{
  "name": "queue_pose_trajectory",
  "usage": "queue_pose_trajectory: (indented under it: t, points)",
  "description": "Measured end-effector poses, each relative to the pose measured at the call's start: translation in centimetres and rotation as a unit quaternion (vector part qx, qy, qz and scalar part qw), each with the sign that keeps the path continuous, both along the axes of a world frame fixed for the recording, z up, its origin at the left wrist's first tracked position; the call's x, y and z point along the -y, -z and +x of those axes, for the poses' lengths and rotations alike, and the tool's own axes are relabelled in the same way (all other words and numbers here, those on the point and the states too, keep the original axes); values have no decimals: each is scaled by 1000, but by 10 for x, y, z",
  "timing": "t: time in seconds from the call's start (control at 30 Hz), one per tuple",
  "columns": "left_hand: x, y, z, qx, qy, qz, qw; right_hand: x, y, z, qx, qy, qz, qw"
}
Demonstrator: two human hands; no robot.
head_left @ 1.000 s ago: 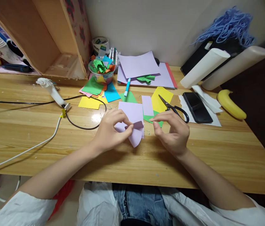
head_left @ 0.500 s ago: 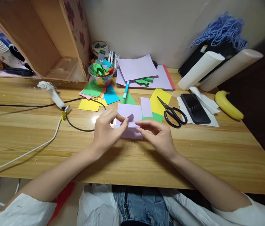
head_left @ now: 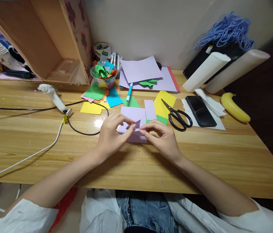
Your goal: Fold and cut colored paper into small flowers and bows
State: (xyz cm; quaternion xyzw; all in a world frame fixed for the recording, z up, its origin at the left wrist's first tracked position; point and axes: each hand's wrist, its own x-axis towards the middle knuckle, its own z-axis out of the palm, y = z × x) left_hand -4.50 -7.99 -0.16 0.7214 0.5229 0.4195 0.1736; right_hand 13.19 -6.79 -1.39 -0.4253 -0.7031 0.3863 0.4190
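On the head feed, the only view I have, I see the left hand [head_left: 110,132] with thumb and forefinger nearly closed, pinching a small folded piece of lilac paper [head_left: 138,130]. The right hand [head_left: 162,139] meets it from the other side, thumb and forefinger brought together on the piece's near right end (fingertips hide some of the folds from me). The piece sits above a flat lilac sheet [head_left: 133,112] on the wooden table [head_left: 136,171]. Just beyond the right hand I make out a narrow lilac strip [head_left: 150,110], overlapping a green sheet [head_left: 162,119]. Black-handled scissors [head_left: 174,113] lie to the right, blades over a yellow sheet [head_left: 163,97].
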Motion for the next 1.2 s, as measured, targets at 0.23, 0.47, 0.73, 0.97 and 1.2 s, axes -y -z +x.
queue_pose_trajectory:
  t: [0.23,0.47,0.73,0.97,1.2]
  points:
    - [0,3,-1,-48,69,92,992,-1,-2,1,-14,25,41,999]
    - [0,6,-3,-76,85,132,985,3,-3,1,15,29,112,993]
    - [-1,4,-3,-29,97,108,989,-5,-4,11,66,59,185,979]
    - [-2,5,-4,-24,100,111,988,-15,-5,17,40,40,132,990]
    - [-2,11,-6,-46,134,106,984,-7,-4,7,50,-36,76,995]
